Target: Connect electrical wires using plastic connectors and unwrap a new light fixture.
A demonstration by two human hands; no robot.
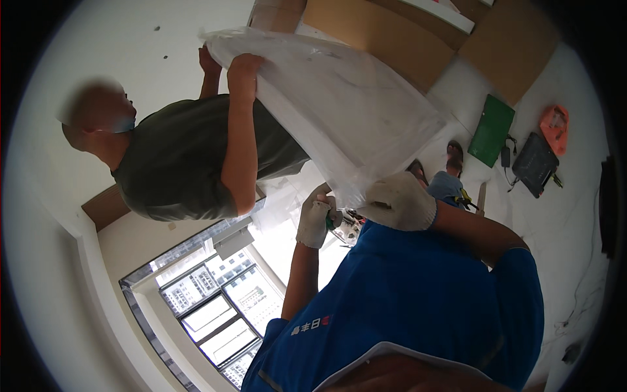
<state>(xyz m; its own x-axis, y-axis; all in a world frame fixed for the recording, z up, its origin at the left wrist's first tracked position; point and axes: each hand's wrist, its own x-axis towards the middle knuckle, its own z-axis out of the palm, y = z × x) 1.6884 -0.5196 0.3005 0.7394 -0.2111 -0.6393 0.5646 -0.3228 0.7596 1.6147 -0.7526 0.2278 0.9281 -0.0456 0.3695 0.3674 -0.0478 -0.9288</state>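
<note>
A large sheet of cloudy, see-through plastic (346,104) stretches between me and a co-worker (189,150) in a dark T-shirt. Whether it wraps a flat panel I cannot tell. Both the co-worker's hands grip its far left edge. At the near corner, my right hand (400,204), in a pale work glove, is closed on the plastic. My left hand (315,221), gloved with bare fingertips showing, is closed just left of that corner. A small bit of green shows at its fingers; what it holds is partly hidden.
Brown cardboard (385,39) lies on the floor at the far side. To the right are a green flat case (492,130), a black case (535,164) with a cable, and an orange bag (554,129). Tools (351,225) lie below my hands; a window (215,313) is at lower left.
</note>
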